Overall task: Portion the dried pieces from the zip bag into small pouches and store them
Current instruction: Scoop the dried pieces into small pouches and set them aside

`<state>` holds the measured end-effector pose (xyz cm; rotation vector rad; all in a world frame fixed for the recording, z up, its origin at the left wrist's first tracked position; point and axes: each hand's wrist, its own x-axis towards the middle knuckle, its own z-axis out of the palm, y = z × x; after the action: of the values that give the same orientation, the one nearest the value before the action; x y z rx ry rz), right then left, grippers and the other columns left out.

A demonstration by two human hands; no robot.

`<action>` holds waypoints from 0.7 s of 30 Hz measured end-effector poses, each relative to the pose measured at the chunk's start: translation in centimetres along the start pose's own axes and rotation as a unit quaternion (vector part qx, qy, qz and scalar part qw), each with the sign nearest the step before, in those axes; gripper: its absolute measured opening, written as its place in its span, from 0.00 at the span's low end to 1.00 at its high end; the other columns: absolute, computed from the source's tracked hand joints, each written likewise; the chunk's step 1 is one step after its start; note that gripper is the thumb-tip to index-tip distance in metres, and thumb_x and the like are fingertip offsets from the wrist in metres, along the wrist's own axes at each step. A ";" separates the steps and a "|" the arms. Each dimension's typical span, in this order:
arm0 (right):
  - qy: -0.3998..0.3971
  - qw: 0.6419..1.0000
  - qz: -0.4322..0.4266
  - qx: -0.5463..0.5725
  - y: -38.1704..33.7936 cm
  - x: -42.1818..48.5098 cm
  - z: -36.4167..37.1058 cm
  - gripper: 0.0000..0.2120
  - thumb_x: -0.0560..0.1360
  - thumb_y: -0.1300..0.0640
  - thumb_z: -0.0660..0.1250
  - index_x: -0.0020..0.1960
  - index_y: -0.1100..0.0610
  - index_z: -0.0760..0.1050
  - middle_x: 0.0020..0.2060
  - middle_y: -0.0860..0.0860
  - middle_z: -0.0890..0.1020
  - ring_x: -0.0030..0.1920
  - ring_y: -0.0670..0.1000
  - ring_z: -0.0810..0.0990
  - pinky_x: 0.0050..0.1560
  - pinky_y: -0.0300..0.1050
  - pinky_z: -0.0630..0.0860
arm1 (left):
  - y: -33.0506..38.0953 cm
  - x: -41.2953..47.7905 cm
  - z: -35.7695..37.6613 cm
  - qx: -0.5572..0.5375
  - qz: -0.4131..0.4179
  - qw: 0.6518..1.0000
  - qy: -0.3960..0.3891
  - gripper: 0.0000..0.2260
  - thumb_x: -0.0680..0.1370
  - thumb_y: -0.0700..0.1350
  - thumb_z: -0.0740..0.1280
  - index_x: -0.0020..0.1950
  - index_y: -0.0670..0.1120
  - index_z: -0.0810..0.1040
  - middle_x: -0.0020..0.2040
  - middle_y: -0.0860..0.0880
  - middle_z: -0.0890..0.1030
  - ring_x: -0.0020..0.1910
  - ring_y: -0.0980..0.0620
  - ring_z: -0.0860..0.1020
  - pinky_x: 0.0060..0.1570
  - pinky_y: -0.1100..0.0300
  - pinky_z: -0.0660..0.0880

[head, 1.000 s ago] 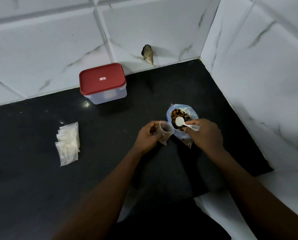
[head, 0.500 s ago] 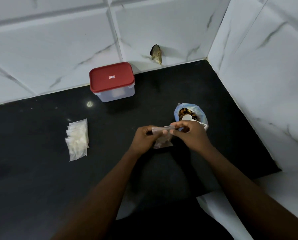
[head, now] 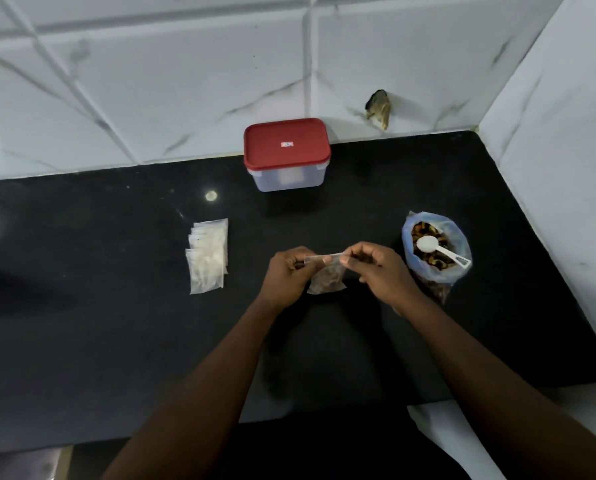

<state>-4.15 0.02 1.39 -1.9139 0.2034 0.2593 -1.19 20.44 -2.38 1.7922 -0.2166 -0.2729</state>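
Centre of frame, over the black counter (head: 116, 341): small clear pouch (head: 327, 271), brown dried pieces (head: 324, 285) in its lower half, top strip pinched at either end by curled fingers of left hand (head: 286, 275) and right hand (head: 381, 271). Just right, standing open, blue zip bag (head: 460, 237) full of the same pieces, white scoop (head: 440, 250) lying in its mouth. Left, stack of empty pouches (head: 208, 258). Upper centre, by the wall, closed red-lidded container (head: 286, 155), contents unclear.
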 end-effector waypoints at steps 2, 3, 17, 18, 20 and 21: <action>-0.008 1.000 0.000 -0.013 -0.3 0.4 1.3 0.03 0.80 0.54 0.70 0.50 0.48 0.82 0.46 0.44 0.85 0.47 0.40 0.83 0.46 0.40 0.77 | -0.4 -0.2 -1.0 0.003 -0.005 1.000 0.010 0.09 0.80 0.44 0.73 0.44 0.38 0.85 0.41 0.46 0.84 0.39 0.56 0.82 0.40 0.65 0.76; -0.011 1.000 0.004 -0.014 -0.5 0.6 2.0 0.03 0.80 0.53 0.69 0.50 0.48 0.82 0.46 0.44 0.85 0.47 0.41 0.83 0.48 0.41 0.78 | -0.6 -0.3 -1.5 -0.004 -0.009 1.000 0.018 0.10 0.80 0.44 0.73 0.44 0.38 0.85 0.41 0.45 0.84 0.39 0.56 0.82 0.40 0.64 0.76; -0.027 1.000 -0.002 0.008 -3.5 2.6 7.9 0.03 0.76 0.51 0.74 0.48 0.49 0.84 0.41 0.43 0.86 0.41 0.40 0.83 0.42 0.33 0.75 | -2.3 -1.0 -7.2 -0.058 -0.062 0.994 0.063 0.08 0.78 0.44 0.75 0.52 0.40 0.88 0.46 0.43 0.87 0.47 0.45 0.86 0.49 0.54 0.81; -0.028 0.999 -0.011 -0.010 -3.6 2.9 8.2 0.03 0.76 0.51 0.74 0.47 0.49 0.84 0.41 0.43 0.86 0.42 0.40 0.83 0.42 0.32 0.75 | -2.4 -0.9 -7.6 -0.055 -0.064 0.995 0.059 0.08 0.78 0.44 0.74 0.52 0.40 0.88 0.47 0.43 0.87 0.48 0.44 0.86 0.49 0.53 0.81; -0.034 0.999 -0.018 -0.034 -3.5 3.4 8.6 0.04 0.78 0.51 0.72 0.49 0.50 0.84 0.42 0.44 0.86 0.44 0.40 0.84 0.44 0.34 0.76 | -2.5 -0.8 -8.1 -0.052 -0.066 0.995 0.054 0.07 0.79 0.43 0.74 0.52 0.40 0.87 0.46 0.44 0.87 0.48 0.45 0.86 0.49 0.55 0.82; -0.040 0.998 -0.020 -0.045 -3.5 3.6 8.8 0.04 0.78 0.51 0.71 0.50 0.51 0.83 0.43 0.45 0.86 0.45 0.41 0.83 0.45 0.34 0.76 | -2.5 -0.8 -8.4 -0.054 -0.068 0.995 0.052 0.07 0.79 0.43 0.74 0.52 0.41 0.88 0.46 0.45 0.87 0.47 0.46 0.86 0.48 0.56 0.82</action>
<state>-0.49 9.45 0.58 -1.9896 0.1023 0.3229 0.55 29.07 -2.85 1.7112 -0.0055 -0.2825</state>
